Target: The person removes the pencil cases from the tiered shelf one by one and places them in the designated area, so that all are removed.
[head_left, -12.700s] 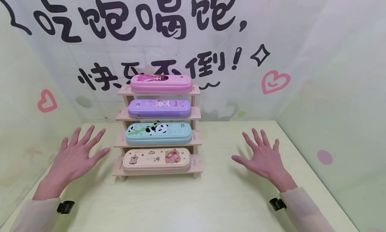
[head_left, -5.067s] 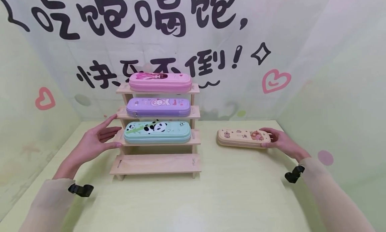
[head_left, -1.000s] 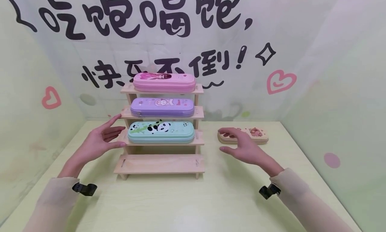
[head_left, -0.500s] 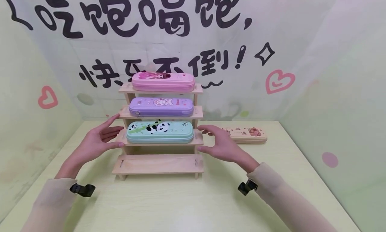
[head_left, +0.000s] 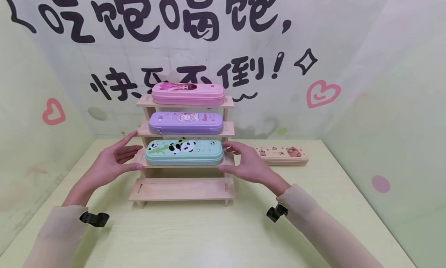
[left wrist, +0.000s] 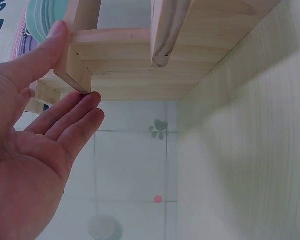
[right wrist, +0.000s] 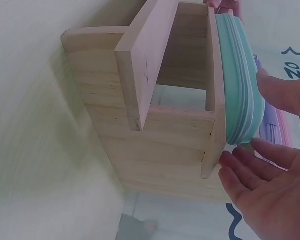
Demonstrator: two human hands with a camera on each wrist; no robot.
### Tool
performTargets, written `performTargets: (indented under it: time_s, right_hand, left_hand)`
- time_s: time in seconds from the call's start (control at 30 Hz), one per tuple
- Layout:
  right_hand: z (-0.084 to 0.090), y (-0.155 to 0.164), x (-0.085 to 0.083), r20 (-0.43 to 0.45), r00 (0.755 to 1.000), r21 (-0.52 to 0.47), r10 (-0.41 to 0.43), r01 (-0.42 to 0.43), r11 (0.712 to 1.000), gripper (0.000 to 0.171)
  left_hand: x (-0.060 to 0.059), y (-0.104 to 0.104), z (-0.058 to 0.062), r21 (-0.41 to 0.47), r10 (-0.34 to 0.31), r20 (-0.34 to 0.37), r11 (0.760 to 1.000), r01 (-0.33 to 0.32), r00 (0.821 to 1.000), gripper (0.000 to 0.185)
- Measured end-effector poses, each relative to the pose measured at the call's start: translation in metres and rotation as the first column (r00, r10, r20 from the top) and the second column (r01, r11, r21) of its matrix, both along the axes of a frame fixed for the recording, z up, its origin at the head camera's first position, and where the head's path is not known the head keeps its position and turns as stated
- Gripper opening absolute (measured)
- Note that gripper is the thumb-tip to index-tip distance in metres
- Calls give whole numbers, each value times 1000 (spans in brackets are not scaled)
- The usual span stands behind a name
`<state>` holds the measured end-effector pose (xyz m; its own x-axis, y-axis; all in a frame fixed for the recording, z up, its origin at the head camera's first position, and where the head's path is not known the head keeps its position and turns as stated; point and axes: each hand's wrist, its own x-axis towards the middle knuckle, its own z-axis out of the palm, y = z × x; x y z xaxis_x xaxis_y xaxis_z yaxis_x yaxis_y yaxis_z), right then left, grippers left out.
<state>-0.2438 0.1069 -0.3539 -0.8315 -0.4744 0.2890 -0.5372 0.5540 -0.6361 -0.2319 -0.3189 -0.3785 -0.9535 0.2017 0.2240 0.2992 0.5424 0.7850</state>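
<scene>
I register the mint case (head_left: 184, 153) on the second-lowest shelf (head_left: 141, 157), long axis running leftward from the nearer right hand (head_left: 251, 165), whose pinch closure I cannot tell; the left hand (head_left: 104, 168) grips the wooden rack (head_left: 182, 189).

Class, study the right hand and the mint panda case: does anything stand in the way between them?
Nothing visible does. The right hand is at the right end of the panda case; whether they touch is unclear. The beige case lies farther right on the table, not between them.
</scene>
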Motion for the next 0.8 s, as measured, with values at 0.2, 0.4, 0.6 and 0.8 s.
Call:
performTargets:
  time_s: [0.2, 0.4, 0.6, 0.8]
  right_hand:
    - [0, -7, -4, -9, 1000, -9, -14, 14, 1000, 72]
    - [1, -13, -8, 7, 1000, -36, -29, 29, 999, 67]
    - [-2, -17, -8, 35, 999, -112, -32, 35, 993, 63]
    - [0, -21, -7, 64, 997, -139, -46, 55, 989, 65]
  left_hand:
    - [3, 2, 2, 12, -6, 5, 1000, 6, 1000, 98]
    - [0, 2, 2, -3, 0, -2, 1000, 0, 1000, 99]
    - [-1, 0, -1, -6, 7, 2, 1000, -7, 1000, 99]
    - [0, 0, 0, -7, 11, 12, 1000, -10, 1000, 99]
